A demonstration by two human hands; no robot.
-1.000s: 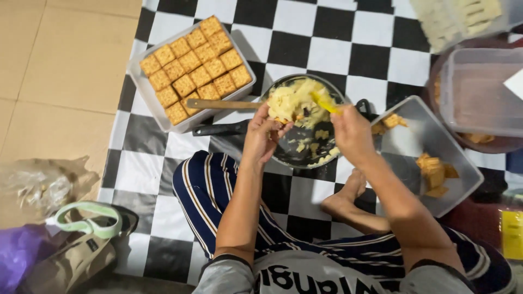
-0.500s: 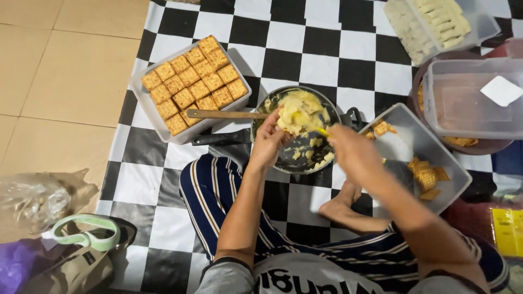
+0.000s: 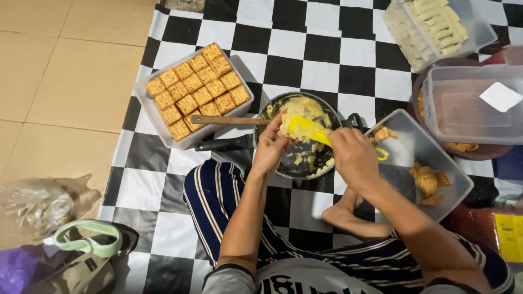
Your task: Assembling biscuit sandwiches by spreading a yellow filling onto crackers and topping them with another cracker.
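The right hand (image 3: pixel 354 155) grips a yellow spatula (image 3: pixel 308 129), spreading pale filling on what looks like a cracker, mostly hidden, pinched in the left hand (image 3: pixel 271 147). Both hover over the dark frying pan (image 3: pixel 305 160) on the checkered mat (image 3: pixel 327 54). A tray of crackers (image 3: pixel 196 92) sits far left.

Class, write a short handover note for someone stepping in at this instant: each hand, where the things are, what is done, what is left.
Left hand: over the dark pan, holding a piece topped with pale yellow filling.
Right hand: grips a yellow spatula, its blade on that filling.
Wooden spoon rests across the pan rim.
Done: a few pieces lie in the clear tray on the right.
Left: the white tray of square crackers is nearly full; filling remains in the pan.
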